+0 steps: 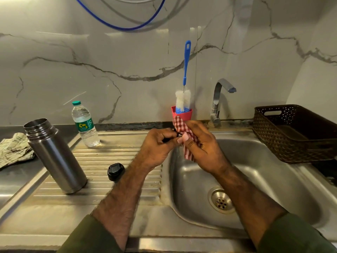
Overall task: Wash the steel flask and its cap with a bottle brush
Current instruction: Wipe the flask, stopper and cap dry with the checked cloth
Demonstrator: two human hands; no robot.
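Note:
The steel flask (54, 156) stands open and uncapped on the ribbed draining board at the left. Its black cap (116, 171) lies on the board beside my left forearm. The bottle brush (184, 88), blue handle up and white bristles down, stands in a red cup (182, 115) against the wall behind the sink. My left hand (157, 147) pinches a small thin black part that is mostly hidden by the fingers. My right hand (202, 145) grips a red-and-white checked cloth (184, 133) and presses it against that part, above the sink's left rim.
The steel sink (273, 179) with its drain lies at the right, the tap (221, 99) behind it. A brown woven basket (295, 134) sits at the far right. A plastic water bottle (84, 124) stands at the back of the board, and a greenish cloth (14, 152) lies at the far left.

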